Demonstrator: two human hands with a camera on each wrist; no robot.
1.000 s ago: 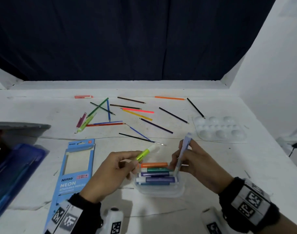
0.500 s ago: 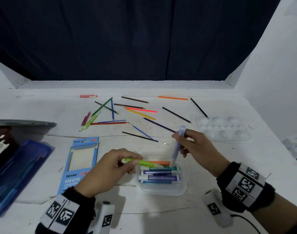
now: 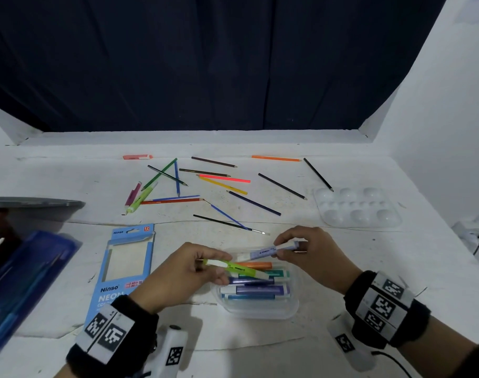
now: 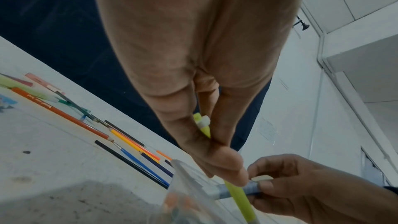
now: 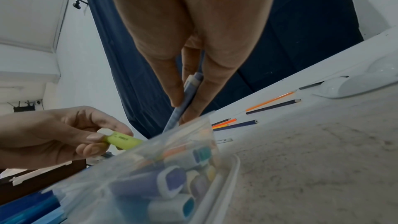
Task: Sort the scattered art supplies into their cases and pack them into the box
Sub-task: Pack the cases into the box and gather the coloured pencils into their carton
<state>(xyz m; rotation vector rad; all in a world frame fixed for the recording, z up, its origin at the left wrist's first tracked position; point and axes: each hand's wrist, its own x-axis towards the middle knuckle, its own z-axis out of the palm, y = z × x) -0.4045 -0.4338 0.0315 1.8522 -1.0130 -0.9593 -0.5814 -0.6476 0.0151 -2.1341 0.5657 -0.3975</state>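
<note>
My left hand (image 3: 203,264) pinches a lime-green highlighter (image 3: 237,268) and holds it nearly level over the clear plastic case (image 3: 260,313). My right hand (image 3: 293,246) pinches a lavender highlighter (image 3: 268,251), also lying nearly level, just above and behind the green one. The case holds several markers, orange, teal, purple and blue. In the left wrist view the green highlighter (image 4: 239,198) crosses the lavender one (image 4: 249,188). The right wrist view shows the lavender highlighter (image 5: 185,98) between my fingers above the case (image 5: 221,181).
Several coloured pencils (image 3: 222,184) and a thin brush (image 3: 230,223) lie scattered further back. A blue Ninso pencil box (image 3: 124,266) lies left of the case. A white paint palette (image 3: 355,208) sits at right. A dark blue case (image 3: 23,285) and a grey box (image 3: 34,205) are at the left edge.
Both highlighters have gone from tilted up to nearly level. My right hand lowered the lavender one over the case, and my left hand brought the green one in above the markers.
</note>
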